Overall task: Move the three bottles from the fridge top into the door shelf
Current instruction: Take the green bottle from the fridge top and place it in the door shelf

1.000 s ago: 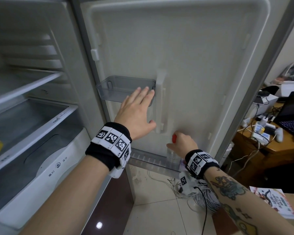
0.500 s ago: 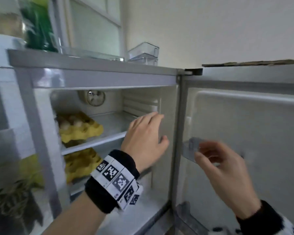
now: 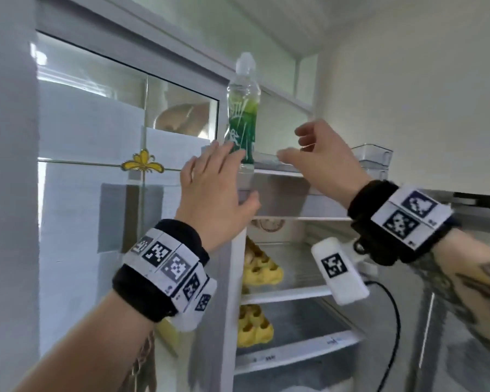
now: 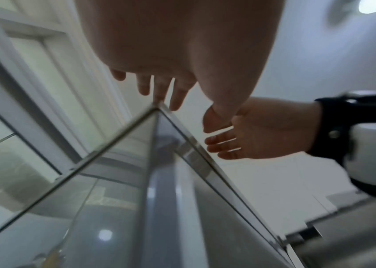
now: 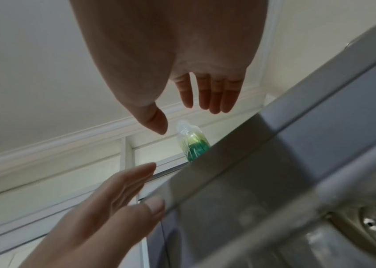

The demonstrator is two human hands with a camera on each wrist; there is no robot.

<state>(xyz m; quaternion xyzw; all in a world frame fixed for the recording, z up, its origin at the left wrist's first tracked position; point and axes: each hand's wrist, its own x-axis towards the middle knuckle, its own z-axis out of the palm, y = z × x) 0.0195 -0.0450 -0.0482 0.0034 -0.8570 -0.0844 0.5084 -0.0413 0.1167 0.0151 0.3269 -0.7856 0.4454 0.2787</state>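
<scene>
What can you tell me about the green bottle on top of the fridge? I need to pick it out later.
The green bottle stands upright at the front edge of the fridge top. It looks like clear plastic, slim, with a pale rounded cap, a clear shoulder and a green label with white markings round the body. The left hand reaches up in front of its base; whether it touches is unclear. The right hand hovers open beside it, apart. Neither hand grips it.
</scene>
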